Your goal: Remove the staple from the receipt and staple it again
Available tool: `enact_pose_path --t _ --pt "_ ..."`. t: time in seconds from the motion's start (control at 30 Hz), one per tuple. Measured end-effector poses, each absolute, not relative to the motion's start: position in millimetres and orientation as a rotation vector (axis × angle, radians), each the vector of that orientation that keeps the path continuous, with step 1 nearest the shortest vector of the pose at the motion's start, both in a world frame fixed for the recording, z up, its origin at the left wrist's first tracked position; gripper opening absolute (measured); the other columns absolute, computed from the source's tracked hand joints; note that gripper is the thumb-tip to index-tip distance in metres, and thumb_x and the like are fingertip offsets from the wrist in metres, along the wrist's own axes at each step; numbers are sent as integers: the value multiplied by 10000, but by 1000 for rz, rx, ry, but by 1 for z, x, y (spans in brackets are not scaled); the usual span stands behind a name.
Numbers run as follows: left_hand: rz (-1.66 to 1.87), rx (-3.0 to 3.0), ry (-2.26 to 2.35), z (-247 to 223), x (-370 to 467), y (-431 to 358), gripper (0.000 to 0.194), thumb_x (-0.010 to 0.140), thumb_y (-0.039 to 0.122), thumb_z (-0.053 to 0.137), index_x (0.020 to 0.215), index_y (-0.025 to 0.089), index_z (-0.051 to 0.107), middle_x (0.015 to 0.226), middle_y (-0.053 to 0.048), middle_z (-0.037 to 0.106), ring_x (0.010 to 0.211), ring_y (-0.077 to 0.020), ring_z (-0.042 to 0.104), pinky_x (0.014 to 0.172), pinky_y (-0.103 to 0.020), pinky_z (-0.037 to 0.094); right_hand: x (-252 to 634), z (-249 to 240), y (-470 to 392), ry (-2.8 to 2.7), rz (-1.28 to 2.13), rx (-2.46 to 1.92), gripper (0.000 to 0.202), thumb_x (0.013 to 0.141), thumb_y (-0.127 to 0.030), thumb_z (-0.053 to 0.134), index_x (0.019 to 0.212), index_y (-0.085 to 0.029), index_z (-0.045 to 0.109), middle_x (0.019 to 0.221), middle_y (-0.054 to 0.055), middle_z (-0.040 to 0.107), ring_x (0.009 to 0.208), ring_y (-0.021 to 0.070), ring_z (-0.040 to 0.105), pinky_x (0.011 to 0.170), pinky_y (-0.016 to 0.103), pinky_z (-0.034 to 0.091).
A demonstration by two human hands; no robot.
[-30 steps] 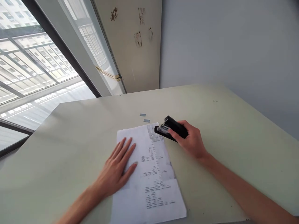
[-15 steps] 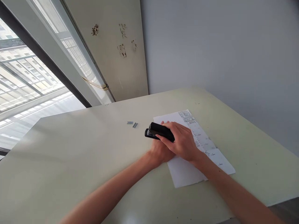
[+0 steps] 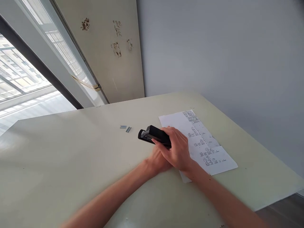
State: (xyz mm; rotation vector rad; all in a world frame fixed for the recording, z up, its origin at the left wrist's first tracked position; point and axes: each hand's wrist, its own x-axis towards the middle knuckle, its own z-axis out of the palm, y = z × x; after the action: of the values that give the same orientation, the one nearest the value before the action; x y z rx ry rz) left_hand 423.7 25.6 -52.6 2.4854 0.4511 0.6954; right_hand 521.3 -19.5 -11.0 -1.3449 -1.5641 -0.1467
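A black stapler (image 3: 158,134) is tilted above the table, its jaw end pointing left. My right hand (image 3: 177,147) is wrapped round its body from the right. Beneath the stapler and my right hand lies my left hand (image 3: 158,158), whose fingers are mostly hidden, so what they hold cannot be made out. Printed white sheets (image 3: 201,142) lie on the table beside and partly behind my right hand. Two small strips of staples, one lying level (image 3: 123,127) and one slanted (image 3: 128,129), rest left of the stapler.
The pale table (image 3: 71,158) spreads widely on both sides. Behind it stand a grey wall (image 3: 213,47) and a beige panel (image 3: 125,72) with brown marks. A window (image 3: 19,69) is at the left. The table's right front edge shows above a dark floor.
The stapler and both hands have shifted left relative to the sheets, uncovering more print. The stapler's jaws look more widely parted. The view has also turned slightly.
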Motion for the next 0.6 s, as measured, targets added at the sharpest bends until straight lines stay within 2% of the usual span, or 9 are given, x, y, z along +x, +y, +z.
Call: enact_pose_path --t 0.07,0.13,0.23,0.3,0.4,0.5,0.53,0.6 --pt "648 2518 393 -43 399 18 277 1037 229 428 1105 169 689 1075 -121 751 1001 -317 715 856 -450 597 519 -11 -21 -1577 -102 -1334 164 1034 -385 626 1143 -266 594 920 63 746 810 241 713 767 401 582" --pt "556 2624 289 -35 375 9 265 1061 239 426 1065 187 686 1101 -102 763 1034 -302 713 954 -471 573 516 -11 -22 -1610 -64 -1313 150 1035 -360 627 1143 -265 582 915 52 740 788 228 695 746 388 572" --pt "485 2697 283 -28 350 -1 238 1081 321 486 1168 199 670 1239 -99 749 1182 -305 677 1105 -500 502 511 -14 -24 -1655 -41 -1279 156 1027 -327 642 1150 -262 572 938 48 743 806 223 691 755 380 568" --pt "470 2723 291 -27 344 -4 270 1081 365 498 1197 193 672 1266 -106 746 1222 -316 662 1139 -513 475 508 -15 -26 -1679 -31 -1267 162 1024 -324 647 1153 -261 573 947 47 744 816 222 695 764 378 570" --pt "484 2734 268 -27 343 -5 278 1079 374 502 1168 199 699 1220 -102 767 1192 -313 680 1120 -497 494 504 -17 -28 -1697 2 -1284 161 1027 -338 641 1154 -261 578 942 44 743 812 221 699 764 382 571" --pt "592 2710 112 -27 337 -8 235 1046 221 501 1157 220 708 1174 -75 788 1140 -260 712 1104 -436 516 502 -19 -30 -1697 42 -1332 165 1029 -353 632 1157 -265 574 921 38 737 798 225 700 741 383 569" --pt "658 2703 77 -26 331 -10 258 1024 160 492 1152 224 707 1117 -66 799 1079 -235 731 1072 -414 535 501 -20 -30 -1705 57 -1340 168 1030 -355 631 1159 -265 573 921 37 736 798 225 700 734 380 568" --pt "797 2719 105 -25 313 -14 299 976 85 487 1135 224 699 913 -47 789 872 -202 736 908 -382 580 500 -22 -31 -1746 94 -1340 169 1032 -358 631 1158 -261 575 922 37 737 800 224 698 727 376 564"
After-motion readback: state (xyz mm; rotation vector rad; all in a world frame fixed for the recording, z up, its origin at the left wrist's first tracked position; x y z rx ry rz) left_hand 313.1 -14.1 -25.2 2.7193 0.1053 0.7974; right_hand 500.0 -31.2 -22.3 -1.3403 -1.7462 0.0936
